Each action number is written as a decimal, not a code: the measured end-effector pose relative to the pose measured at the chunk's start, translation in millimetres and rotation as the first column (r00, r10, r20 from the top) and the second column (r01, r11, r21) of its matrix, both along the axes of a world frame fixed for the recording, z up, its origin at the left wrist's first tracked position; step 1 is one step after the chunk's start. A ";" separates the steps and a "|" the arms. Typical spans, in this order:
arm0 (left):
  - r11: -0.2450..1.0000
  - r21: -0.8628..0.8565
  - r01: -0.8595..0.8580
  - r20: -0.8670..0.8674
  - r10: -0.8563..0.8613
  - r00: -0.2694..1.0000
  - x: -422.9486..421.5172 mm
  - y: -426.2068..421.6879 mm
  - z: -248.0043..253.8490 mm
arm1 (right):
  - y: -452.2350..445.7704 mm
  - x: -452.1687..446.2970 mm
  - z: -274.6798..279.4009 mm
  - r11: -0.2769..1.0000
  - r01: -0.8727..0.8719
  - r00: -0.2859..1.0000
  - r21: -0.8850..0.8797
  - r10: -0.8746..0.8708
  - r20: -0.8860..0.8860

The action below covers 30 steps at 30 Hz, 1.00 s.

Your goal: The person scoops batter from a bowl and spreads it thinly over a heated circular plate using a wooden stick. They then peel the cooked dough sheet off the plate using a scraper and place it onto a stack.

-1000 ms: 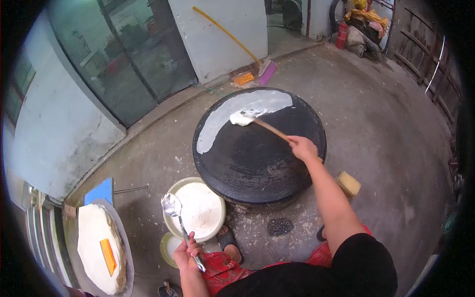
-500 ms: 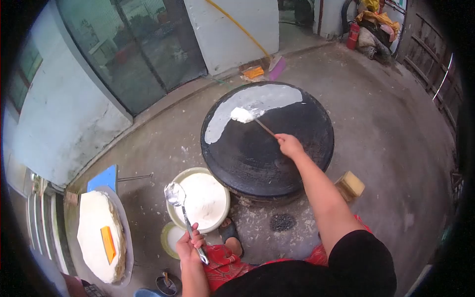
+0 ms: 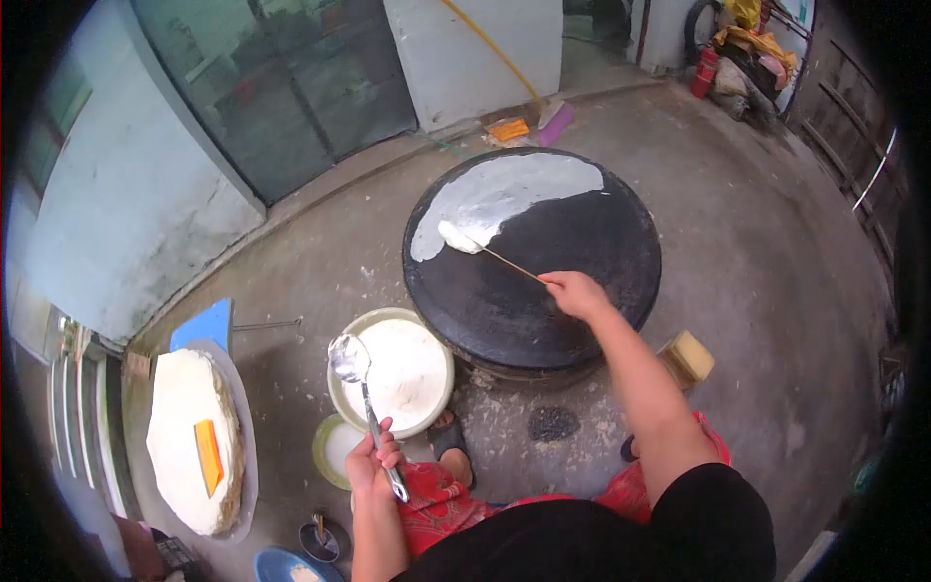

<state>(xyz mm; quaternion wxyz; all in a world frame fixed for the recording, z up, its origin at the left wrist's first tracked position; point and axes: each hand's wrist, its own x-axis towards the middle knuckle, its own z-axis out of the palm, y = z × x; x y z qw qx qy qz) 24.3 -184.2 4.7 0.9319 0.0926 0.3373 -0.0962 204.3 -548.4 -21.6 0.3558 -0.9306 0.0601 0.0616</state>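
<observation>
My right hand (image 3: 579, 294) grips the thin handle of a spreader (image 3: 514, 266). At its far end a lump of white batter (image 3: 458, 237) rests on the left part of a large round black griddle (image 3: 572, 320). A thin pale layer of batter (image 3: 514, 181) covers the griddle's far and left portion; the near side is bare and dark. In my left hand (image 3: 373, 464) is a metal ladle (image 3: 349, 361), its batter-smeared bowl held above a wide basin (image 3: 447, 393) of white batter. What the lump covers is hidden.
To the left, a thick round white stack (image 3: 179, 446) bears an orange flat-bladed tool (image 3: 208, 458). A smaller greenish bowl (image 3: 320, 453) sits beside the basin. A blue basin (image 3: 272, 565) stands low in view, a yellowish block (image 3: 689, 357) right of the griddle, and a broom (image 3: 555, 123) behind it.
The spreader's end has moved left and toward me across the griddle, and the pale layer now reaches further inward. My left hand still holds the ladle above the basin. The view has shifted slightly.
</observation>
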 end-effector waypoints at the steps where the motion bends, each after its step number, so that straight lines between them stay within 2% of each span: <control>1: 1.000 -0.026 0.003 0.010 -0.002 1.000 -0.2 2.1 0.0 | -9.4 -5.1 9.5 0.999 -0.033 0.999 0.009 0.033 -0.027; 2: 1.000 0.013 0.002 -0.004 -0.002 1.000 -0.7 1.6 3.4 | -13.7 -15.2 22.9 0.998 0.055 0.998 -0.023 -0.056 -0.015; 3: 1.000 0.006 -0.007 -0.001 0.007 1.000 0.1 2.4 2.1 | -21.1 -15.5 2.0 0.980 0.192 0.980 -0.058 -0.188 0.061; 5: 0.999 0.046 0.010 0.026 -0.011 1.000 -2.6 4.2 -2.3 | -19.5 -9.7 -37.0 0.958 0.288 0.952 0.021 -0.288 0.106; 7: 1.000 0.031 -0.002 0.016 0.001 1.000 -1.7 2.9 0.5 | 17.2 -15.2 -27.1 0.983 0.177 0.984 0.047 -0.178 0.018; 8: 1.000 0.015 -0.012 0.009 0.012 1.000 -2.3 3.2 2.5 | 27.3 -16.5 -23.8 0.999 0.051 0.993 0.013 -0.052 0.110; 11: 1.000 0.013 0.015 0.023 -0.015 1.000 -2.5 7.2 -0.4 | 24.8 -21.3 5.3 1.000 -0.018 0.999 0.017 0.017 0.028; 12: 0.999 0.030 0.022 0.031 -0.023 0.999 -2.9 8.1 -0.9 | 18.1 -18.7 2.3 0.998 0.028 1.000 0.061 -0.029 0.006; 13: 1.000 0.023 0.017 0.034 -0.018 0.999 -2.2 8.4 -2.0 | 21.5 -15.6 -2.8 0.998 0.023 1.000 0.054 -0.024 0.009; 15: 0.999 0.038 0.020 0.046 -0.022 0.999 -4.8 8.1 -2.7 | 37.1 -19.9 -13.2 0.991 0.131 0.991 0.002 -0.131 0.031; 17: 0.998 0.056 0.015 0.036 -0.017 0.999 -5.0 7.1 1.0 | 49.2 -26.8 -10.1 0.997 0.079 0.996 0.011 -0.080 0.033; 19: 0.997 0.072 0.018 0.026 -0.020 0.999 -7.5 7.9 3.8 | 52.0 -40.5 11.8 0.993 0.002 1.000 -0.116 -0.004 -0.015; 21: 0.998 0.058 0.003 0.016 -0.004 1.000 -6.9 7.8 5.3 | 32.9 -51.0 13.4 0.983 -0.046 0.998 -0.177 0.055 0.042; 23: 0.997 0.072 0.013 0.027 -0.015 1.000 -7.4 10.8 2.3 | 18.7 -65.2 17.4 0.972 0.060 0.991 -0.225 -0.030 0.133; 24: 0.996 0.089 0.021 0.034 -0.024 0.999 -8.6 12.4 -0.1 | 15.2 -66.0 3.6 0.959 0.173 0.978 -0.225 -0.141 0.153; 25: 0.996 0.086 0.018 0.028 -0.021 0.999 -10.2 13.9 -2.4 | 15.1 -64.5 -16.3 0.959 0.169 0.979 -0.229 -0.137 0.148; 27: 0.999 0.045 0.031 0.062 -0.034 0.998 -11.3 17.0 -4.5 | 25.7 -67.8 -31.4 0.969 0.199 0.965 0.146 -0.220 0.145; 28: 0.998 0.049 0.033 0.060 -0.036 0.998 -11.5 18.2 -3.3 | 31.6 -75.7 -38.9 0.986 0.121 0.984 0.118 -0.135 0.120; 29: 0.999 0.043 0.031 0.058 -0.033 0.998 -12.1 18.4 -2.3 | 36.5 -80.1 -57.7 0.987 0.030 0.987 0.161 -0.055 0.153; 30: 0.999 0.036 0.028 0.055 -0.030 0.998 -13.3 18.9 -2.1 | 44.8 -93.2 -48.2 0.991 0.040 0.992 0.126 -0.054 0.110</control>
